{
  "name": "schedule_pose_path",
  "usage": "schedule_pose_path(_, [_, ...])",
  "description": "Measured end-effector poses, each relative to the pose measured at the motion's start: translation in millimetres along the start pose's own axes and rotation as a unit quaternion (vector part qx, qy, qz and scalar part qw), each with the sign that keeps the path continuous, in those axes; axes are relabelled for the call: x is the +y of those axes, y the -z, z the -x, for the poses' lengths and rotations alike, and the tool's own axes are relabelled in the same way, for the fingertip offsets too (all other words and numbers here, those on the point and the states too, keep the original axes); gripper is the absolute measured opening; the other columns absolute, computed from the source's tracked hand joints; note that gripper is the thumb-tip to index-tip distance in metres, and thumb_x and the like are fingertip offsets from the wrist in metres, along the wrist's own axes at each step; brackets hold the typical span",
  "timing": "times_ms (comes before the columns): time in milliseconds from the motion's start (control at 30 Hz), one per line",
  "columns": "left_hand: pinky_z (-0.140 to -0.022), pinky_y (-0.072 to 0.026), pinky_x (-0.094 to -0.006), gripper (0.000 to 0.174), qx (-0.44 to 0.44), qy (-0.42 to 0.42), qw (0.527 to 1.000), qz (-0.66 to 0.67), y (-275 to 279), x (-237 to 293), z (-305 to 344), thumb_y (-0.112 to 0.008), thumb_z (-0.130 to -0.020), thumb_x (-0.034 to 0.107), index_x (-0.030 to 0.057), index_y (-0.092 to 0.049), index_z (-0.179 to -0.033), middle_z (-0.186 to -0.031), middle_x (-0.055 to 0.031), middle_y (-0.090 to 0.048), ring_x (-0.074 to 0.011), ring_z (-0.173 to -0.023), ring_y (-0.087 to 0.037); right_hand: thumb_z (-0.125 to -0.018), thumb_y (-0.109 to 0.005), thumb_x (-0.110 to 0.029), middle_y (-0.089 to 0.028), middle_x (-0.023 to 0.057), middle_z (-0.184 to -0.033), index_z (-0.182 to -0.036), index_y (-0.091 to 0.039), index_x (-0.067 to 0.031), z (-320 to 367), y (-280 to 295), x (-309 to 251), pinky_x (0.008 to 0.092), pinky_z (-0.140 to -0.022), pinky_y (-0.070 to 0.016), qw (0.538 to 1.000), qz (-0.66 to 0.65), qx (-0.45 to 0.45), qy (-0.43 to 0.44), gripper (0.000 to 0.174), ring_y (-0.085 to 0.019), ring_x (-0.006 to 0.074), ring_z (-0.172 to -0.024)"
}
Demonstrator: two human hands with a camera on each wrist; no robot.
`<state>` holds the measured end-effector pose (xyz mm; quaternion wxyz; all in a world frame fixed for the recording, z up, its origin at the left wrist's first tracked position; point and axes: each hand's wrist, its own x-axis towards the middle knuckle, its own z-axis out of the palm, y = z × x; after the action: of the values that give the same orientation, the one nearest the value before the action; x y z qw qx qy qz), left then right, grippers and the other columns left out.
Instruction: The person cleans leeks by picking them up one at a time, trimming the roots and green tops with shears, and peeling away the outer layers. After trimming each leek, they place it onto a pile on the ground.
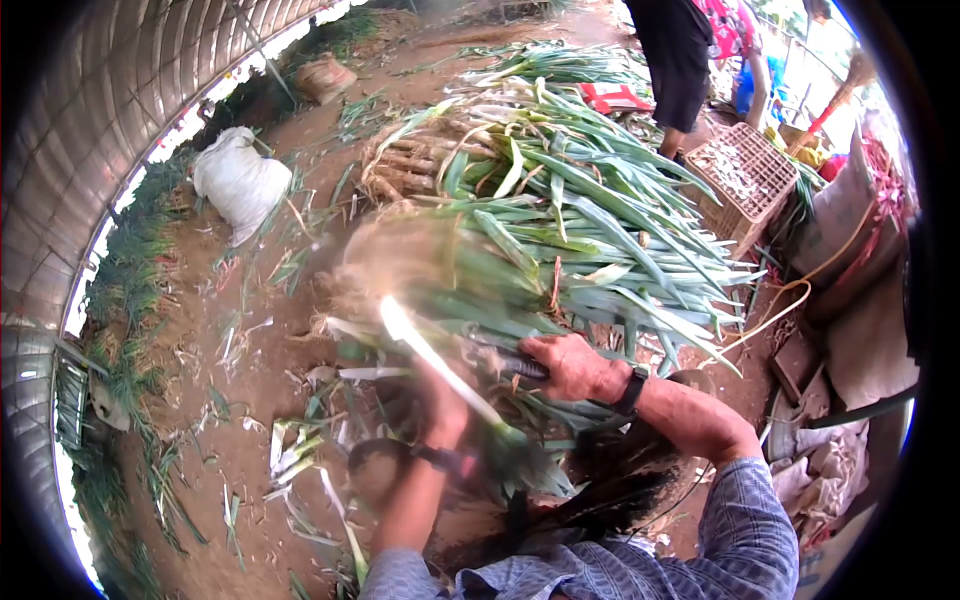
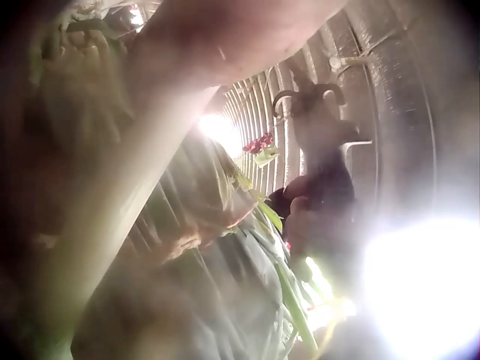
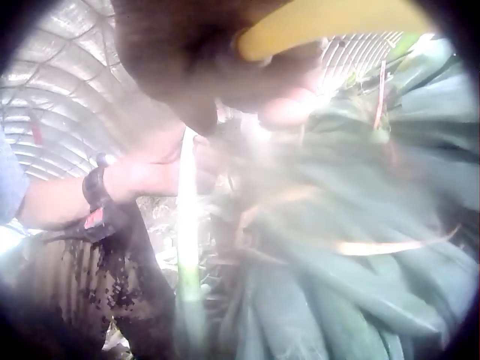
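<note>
My left hand [image 1: 442, 405], blurred, holds a long green onion [image 1: 430, 350] by its white stalk. The green top of that onion slants down toward my lap. In the right wrist view the left fingers wrap the white stalk [image 3: 187, 214]. My right hand [image 1: 575, 367] grips a dark-handled tool [image 1: 522, 366] pointing left toward the stalk; its tip is hard to make out. Close to that hand, a yellow tube [image 3: 330, 28] crosses the top of the right wrist view. Just beyond both hands lies a big pile of green onions [image 1: 600, 230], roots to the left.
A white sack [image 1: 240, 180] lies on the dirt floor to the left, among loose leaves. At the back right, a person in dark trousers [image 1: 675, 60] stands near a plastic crate [image 1: 775, 190]. A yellow hose [image 1: 790, 300] trails along the right side, by stacked sacks [image 1: 850, 230].
</note>
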<state>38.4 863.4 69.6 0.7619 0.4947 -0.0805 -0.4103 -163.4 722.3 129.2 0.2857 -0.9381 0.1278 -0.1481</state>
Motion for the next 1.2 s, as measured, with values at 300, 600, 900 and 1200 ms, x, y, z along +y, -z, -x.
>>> schedule_pose_path(300, [-0.064, -0.0489, -0.0401, 0.062, 0.058, 0.011, 0.998, 0.024, 21.6, -3.3, -4.1, -0.042, -0.090, 0.077, 0.0164, -0.050, -0.086, -0.069, 0.0015, -0.048, -0.0184, -0.067, -0.053, -0.074, -0.074, -0.019, -0.064, 0.0192, -0.090, -0.109, -0.059, -0.0027, -6.7, -7.8, -7.1, 0.0493, -0.072, -0.0523, 0.999, 0.006, -0.022, 0.050, 0.042, -0.064, 0.0415, -0.087])
schedule_pose_path(600, [-0.068, -0.0481, -0.0405, 0.054, 0.049, -0.002, 0.997, 0.055, 54.3, -20.1, -11.4, -0.042, -0.095, 0.072, 0.0187, -0.046, -0.095, -0.083, 0.0030, -0.050, -0.0185, -0.073, -0.051, -0.077, -0.073, -0.024, -0.067, 0.0214, -0.094, -0.117, -0.060, -0.0025, 0.4, -7.5, -2.5, 0.0474, -0.072, -0.0540, 0.999, -0.009, -0.034, 0.015, 0.047, -0.065, 0.0415, -0.084])
schedule_pose_path(900, [-0.045, -0.0367, -0.0300, 0.061, 0.041, 0.010, 0.998, 0.042, 37.1, 6.1, -6.4, -0.041, -0.090, 0.079, 0.0194, -0.046, -0.076, -0.060, 0.0055, -0.039, -0.0115, -0.050, -0.039, -0.071, -0.071, -0.018, -0.067, 0.0224, -0.086, -0.103, -0.058, -0.0033, 2.4, -4.2, -11.7, 0.0534, -0.071, -0.0508, 0.997, -0.058, 0.039, 0.012, 0.037, -0.064, 0.0451, -0.085])
schedule_pose_path(1200, [-0.045, -0.0347, -0.0310, 0.060, 0.084, -0.183, 0.979, 0.038, 39.6, 136.6, -5.0, -0.035, -0.096, 0.073, 0.0173, -0.037, -0.075, -0.061, 0.0020, -0.034, -0.0144, -0.053, -0.037, -0.078, -0.067, -0.027, -0.065, 0.0193, -0.081, -0.115, -0.065, -0.0122, 10.6, 1.3, 3.9, 0.0475, -0.065, -0.0510, 0.995, -0.049, -0.067, 0.049, 0.041, -0.064, 0.0402, -0.077])
